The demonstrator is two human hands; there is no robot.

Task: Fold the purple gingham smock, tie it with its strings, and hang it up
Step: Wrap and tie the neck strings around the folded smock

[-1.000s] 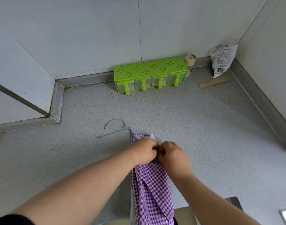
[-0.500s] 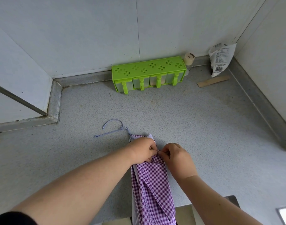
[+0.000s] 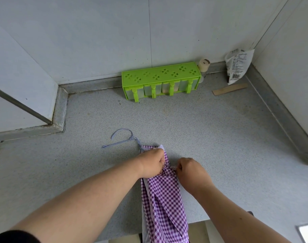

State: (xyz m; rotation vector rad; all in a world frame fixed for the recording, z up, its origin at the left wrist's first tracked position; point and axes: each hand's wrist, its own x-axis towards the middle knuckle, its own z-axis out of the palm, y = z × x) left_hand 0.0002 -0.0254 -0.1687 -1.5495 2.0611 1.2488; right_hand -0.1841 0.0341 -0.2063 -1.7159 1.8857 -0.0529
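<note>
The purple gingham smock (image 3: 164,199) lies folded into a long narrow strip on the grey speckled counter (image 3: 211,137), its lower end hanging over the near edge. A thin pale blue string (image 3: 121,142) trails in a loop from its top left corner. My left hand (image 3: 152,163) grips the cloth near the top of the strip. My right hand (image 3: 191,171) pinches a string end at the cinched spot, just right of the left hand. The two hands are a short gap apart, with the tie drawn across the smock between them.
A green spice rack (image 3: 161,79) with clear drawers stands against the back wall, a small capped bottle (image 3: 203,66) beside it. A crumpled printed bag (image 3: 238,67) leans in the right corner, with a wooden stick (image 3: 230,88) lying in front. A raised ledge (image 3: 59,109) borders the left.
My hands, first touching over the top of the smock, have drawn apart sideways, the right one moving right. The cloth between them is cinched tighter.
</note>
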